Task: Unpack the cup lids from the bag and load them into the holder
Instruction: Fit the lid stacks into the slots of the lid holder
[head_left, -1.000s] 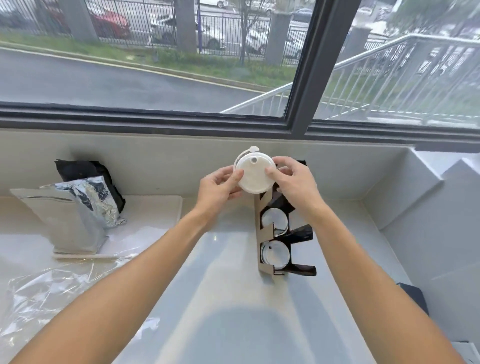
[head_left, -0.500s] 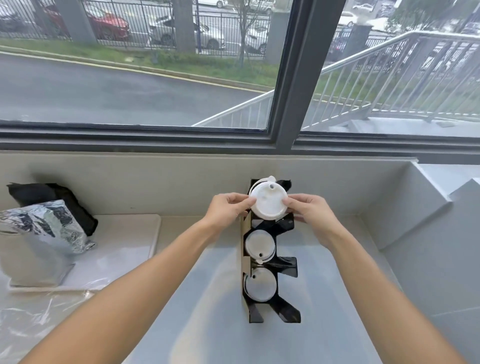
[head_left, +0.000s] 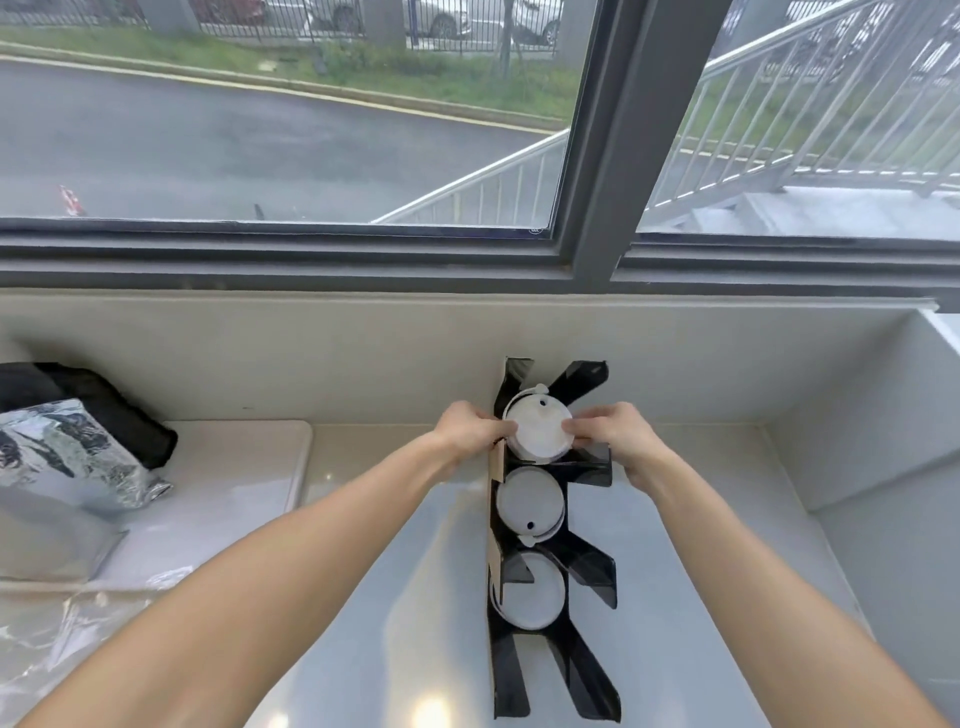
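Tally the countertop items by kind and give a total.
Round white plastic cup lid stacks: 3
Black slotted lid holder: 1
Crinkled silver foil bag: 1
Black bag behind it: 1
Clear plastic wrap: 1
Total: 7

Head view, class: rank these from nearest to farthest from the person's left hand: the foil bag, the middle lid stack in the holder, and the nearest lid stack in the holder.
1. Middle lid stack: just below and right of the left hand, in the black holder.
2. Nearest lid stack: lower in the holder, toward the person.
3. Foil bag: far left on the counter.
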